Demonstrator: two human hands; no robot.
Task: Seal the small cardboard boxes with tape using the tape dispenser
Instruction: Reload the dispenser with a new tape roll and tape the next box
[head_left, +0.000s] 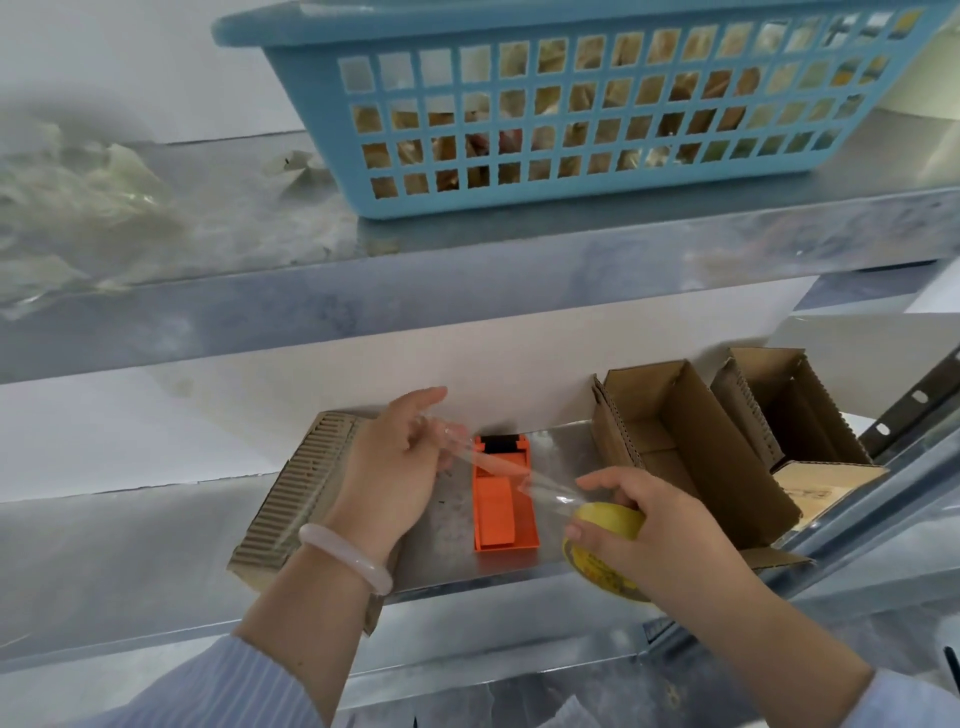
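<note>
Nearest, the right hand (654, 530) curls its fingers around a yellow tape roll (605, 540) at the front edge of the metal shelf (447, 525). A clear strip of tape (498, 467) runs from the roll to the left hand (389, 467), which pinches its end. Under the strip, the orange tape dispenser (504, 499) lies flat on the shelf. A flat piece of cardboard (291, 493) lies beneath the left wrist. Two open boxes (696, 447) stand to the right. Farther up, a blue basket (571, 104) sits on the upper shelf.
</note>
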